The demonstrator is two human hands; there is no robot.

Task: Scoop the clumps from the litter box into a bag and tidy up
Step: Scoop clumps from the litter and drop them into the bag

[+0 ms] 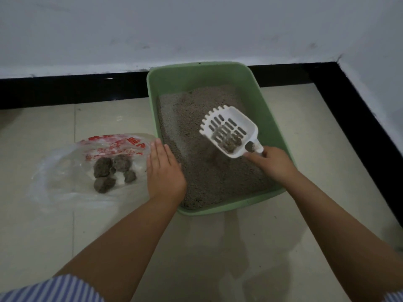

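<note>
On the tiled floor at far left lies our clear plastic bag with red print, and five or so dark clumps already sit inside it. Our left hand rests flat, fingers straight and holding nothing, just where the bag's edge meets the near-left rim of the green litter box; whether it pins the bag mouth we cannot tell. Further right, grey litter fills the box, banked higher toward the far wall. Over it we hold the white slotted scoop, our right hand gripping its handle, with a fresh clump lying in the bowl near the handle end.

The risk, as we judge it, lies in the carry across to the bag. The scoop must pass over the box rim and our own left hand, so a tilt could roll the clump onto the floor. The bag lies slack too; if its mouth is not open, the clump could land on the plastic and slide off.
</note>
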